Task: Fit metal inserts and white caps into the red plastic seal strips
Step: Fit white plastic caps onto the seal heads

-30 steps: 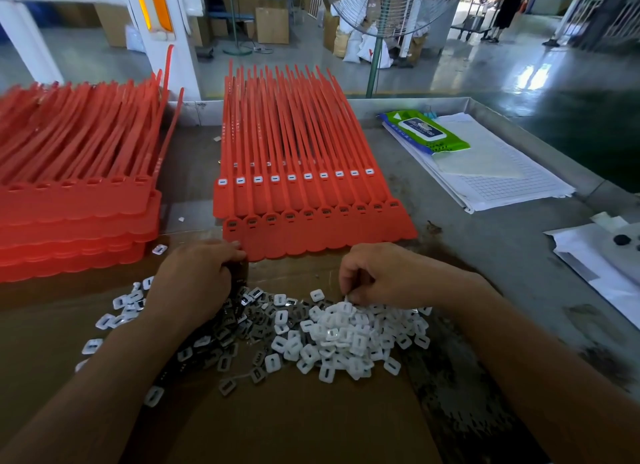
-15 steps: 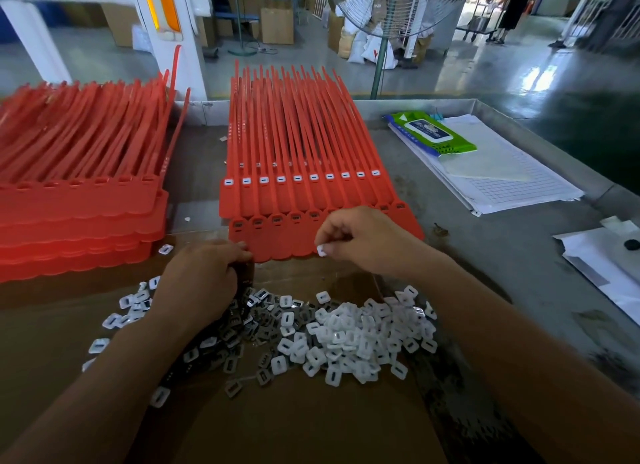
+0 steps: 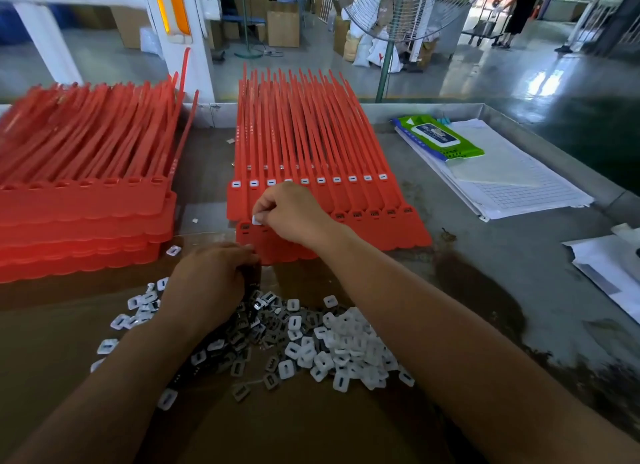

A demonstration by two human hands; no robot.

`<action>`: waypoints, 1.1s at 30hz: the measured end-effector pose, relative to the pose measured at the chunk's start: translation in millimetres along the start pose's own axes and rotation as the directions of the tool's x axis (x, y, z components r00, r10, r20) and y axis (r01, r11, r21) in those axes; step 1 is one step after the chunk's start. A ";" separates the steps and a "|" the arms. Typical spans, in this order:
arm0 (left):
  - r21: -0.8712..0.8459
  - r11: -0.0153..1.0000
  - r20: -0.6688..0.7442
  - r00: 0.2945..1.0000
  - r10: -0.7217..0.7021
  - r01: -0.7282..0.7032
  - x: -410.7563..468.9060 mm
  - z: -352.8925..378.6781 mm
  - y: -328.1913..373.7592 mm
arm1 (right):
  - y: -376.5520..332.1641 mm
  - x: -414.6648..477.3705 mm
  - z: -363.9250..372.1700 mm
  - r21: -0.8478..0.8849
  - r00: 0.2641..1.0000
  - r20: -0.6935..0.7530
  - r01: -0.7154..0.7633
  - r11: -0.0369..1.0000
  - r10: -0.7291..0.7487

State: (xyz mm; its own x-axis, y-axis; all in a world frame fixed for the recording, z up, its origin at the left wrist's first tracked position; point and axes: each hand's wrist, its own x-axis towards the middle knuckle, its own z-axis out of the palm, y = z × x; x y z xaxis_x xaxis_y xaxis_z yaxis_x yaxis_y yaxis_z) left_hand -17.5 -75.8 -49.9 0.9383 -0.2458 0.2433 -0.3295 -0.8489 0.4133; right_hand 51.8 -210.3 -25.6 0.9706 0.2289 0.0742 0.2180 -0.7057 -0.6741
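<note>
Two overlapping rows of red seal strips [image 3: 313,159] lie in the middle of the table. The back row shows white caps [image 3: 320,179] in its heads; the front row's sockets [image 3: 374,214] look dark. My right hand [image 3: 294,214] pinches one white cap [image 3: 257,220] over the front row's left end. My left hand [image 3: 211,280] rests curled at the near edge of the front row, above the parts; what it holds is hidden. A pile of white caps [image 3: 346,346] and dark metal inserts [image 3: 249,328] lies on brown cardboard [image 3: 294,429] near me.
A taller stack of red strips [image 3: 86,200] fills the left side. Papers [image 3: 512,176] with a green wipes pack [image 3: 438,138] lie at the right, more white sheets [image 3: 609,266] at the far right edge. A raised metal rim [image 3: 415,112] bounds the table's back.
My right hand lifted a white cap out of the pile and carried it forward and left onto the front row of strips. My left hand stayed put.
</note>
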 end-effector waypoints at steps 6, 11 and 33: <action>-0.003 1.000 0.005 1.000 0.009 -0.009 0.4 0.9 -0.8 | -2.7 8.7 12.6 -0.022 1.000 -0.009 -0.011 1.000 0.011; 0.007 1.000 0.017 1.000 0.001 -0.001 0.8 1.5 -1.9 | -6.4 10.1 17.5 -0.108 1.000 0.008 -0.001 0.994 0.002; 0.008 1.000 -0.004 1.000 0.019 -0.019 -1.1 3.4 -3.1 | -7.2 29.1 24.1 -0.101 0.975 -0.012 -0.222 0.970 0.222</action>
State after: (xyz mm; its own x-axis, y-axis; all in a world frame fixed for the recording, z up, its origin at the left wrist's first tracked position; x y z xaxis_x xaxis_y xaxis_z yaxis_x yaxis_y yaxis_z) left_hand -17.2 -74.4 -54.4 0.9314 -0.2604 0.2545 -0.3468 -0.8475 0.4019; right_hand 76.0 -182.4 -36.3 0.9959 0.0587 -0.0687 0.0062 -0.8028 -0.5962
